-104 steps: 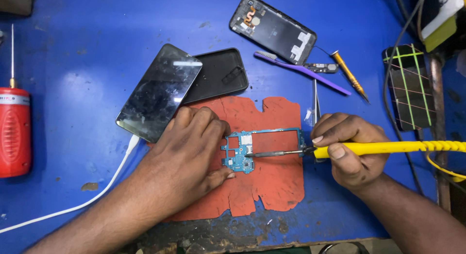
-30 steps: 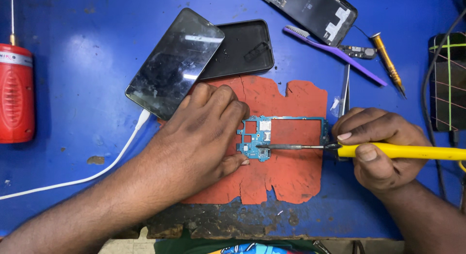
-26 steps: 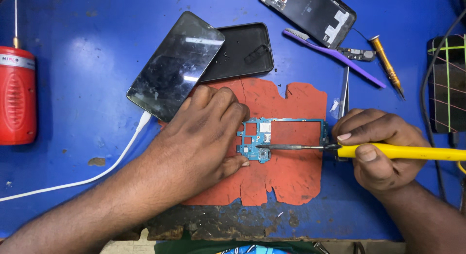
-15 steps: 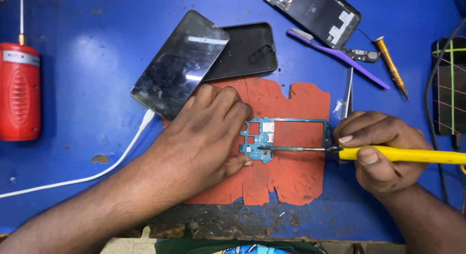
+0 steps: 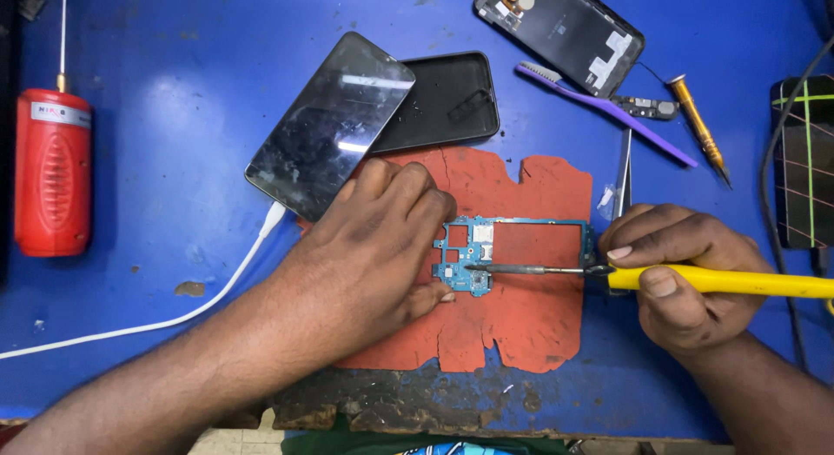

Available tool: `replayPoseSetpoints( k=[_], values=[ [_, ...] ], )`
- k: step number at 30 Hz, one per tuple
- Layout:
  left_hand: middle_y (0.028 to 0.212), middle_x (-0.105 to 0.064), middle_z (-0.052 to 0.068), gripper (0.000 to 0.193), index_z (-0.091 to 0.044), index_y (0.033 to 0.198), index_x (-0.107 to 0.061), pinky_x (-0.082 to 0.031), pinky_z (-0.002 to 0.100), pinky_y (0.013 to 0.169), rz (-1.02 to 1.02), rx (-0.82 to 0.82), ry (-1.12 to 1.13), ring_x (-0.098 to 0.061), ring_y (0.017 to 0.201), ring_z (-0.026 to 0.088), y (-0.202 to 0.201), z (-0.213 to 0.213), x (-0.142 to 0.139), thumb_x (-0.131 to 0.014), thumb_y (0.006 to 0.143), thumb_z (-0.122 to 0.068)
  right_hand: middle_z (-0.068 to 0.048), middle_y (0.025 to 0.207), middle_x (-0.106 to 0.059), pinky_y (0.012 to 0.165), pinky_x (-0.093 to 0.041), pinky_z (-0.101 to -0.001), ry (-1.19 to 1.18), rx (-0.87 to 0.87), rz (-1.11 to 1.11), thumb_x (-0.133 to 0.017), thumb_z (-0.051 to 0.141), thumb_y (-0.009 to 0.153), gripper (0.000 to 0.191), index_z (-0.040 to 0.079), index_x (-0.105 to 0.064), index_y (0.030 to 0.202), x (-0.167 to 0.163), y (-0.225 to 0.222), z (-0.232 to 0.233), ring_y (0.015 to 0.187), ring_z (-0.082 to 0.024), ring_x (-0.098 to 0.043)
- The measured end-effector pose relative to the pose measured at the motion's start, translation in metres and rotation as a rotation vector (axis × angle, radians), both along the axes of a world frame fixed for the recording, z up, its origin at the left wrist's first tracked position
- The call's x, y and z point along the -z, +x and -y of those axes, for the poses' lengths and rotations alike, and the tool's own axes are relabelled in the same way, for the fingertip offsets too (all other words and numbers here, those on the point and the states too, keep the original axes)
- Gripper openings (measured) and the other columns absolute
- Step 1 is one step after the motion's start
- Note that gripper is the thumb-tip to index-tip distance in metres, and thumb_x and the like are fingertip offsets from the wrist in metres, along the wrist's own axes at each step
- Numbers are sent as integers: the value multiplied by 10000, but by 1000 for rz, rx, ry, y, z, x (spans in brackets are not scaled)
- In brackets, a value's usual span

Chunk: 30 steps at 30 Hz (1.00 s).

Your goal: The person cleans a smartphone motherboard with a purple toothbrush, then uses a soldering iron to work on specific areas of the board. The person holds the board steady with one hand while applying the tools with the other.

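Note:
A blue phone circuit board lies on a worn red mat on the blue table. My left hand rests flat on the mat and presses the board's left edge with its fingertips. My right hand grips a yellow-handled soldering iron like a pen. The iron's metal tip touches the lower left part of the board.
A black phone with a white cable overlaps a black case behind the mat. A phone back, purple brush, tweezers and small screwdriver lie far right. A red canister stands left.
Both hands hold the same pose on the board and iron. Only the camera view has shifted slightly, so the scene sits a little to the right.

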<state>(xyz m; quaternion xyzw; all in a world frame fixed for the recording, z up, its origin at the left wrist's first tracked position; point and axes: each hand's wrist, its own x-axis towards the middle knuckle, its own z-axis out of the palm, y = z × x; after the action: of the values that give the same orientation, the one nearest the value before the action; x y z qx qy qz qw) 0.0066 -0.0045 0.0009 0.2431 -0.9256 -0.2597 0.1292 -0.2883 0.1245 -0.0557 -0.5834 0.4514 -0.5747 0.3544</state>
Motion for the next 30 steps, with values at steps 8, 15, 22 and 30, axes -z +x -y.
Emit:
replayPoseSetpoints(
  k=[8,15,22,30],
  values=[
    [1074,-519,142,698,11,1158,-595,-458,453,907,-5,5,-5,-490,1021,331,1,0,2,-895,647,-358,-180,885,-678,634,-565,-335,-20,-1,0,-657,218,1009,238,-14,-613,985,-1,2,1,659,-215,-661],
    [1075,-520,140,697,10,1161,-595,-459,449,908,5,5,5,-488,1021,328,0,-1,2,-895,652,-360,-189,881,-676,620,-567,-333,-20,6,-10,-664,227,999,255,-21,-609,975,-2,2,1,648,-220,-661],
    [1074,-521,141,701,15,1161,-596,-462,448,897,18,6,-11,-490,1018,324,1,0,2,-892,652,-365,-179,881,-674,633,-572,-336,-18,-10,-15,-665,239,1014,261,-13,-604,985,-4,3,2,665,-215,-667],
    [1066,-515,144,696,17,1156,-597,-463,449,891,14,7,-8,-490,1013,324,1,-1,0,-894,647,-353,-178,888,-680,623,-564,-332,-9,2,-9,-674,226,1003,246,-14,-625,982,-6,3,2,660,-219,-670]
  ],
)
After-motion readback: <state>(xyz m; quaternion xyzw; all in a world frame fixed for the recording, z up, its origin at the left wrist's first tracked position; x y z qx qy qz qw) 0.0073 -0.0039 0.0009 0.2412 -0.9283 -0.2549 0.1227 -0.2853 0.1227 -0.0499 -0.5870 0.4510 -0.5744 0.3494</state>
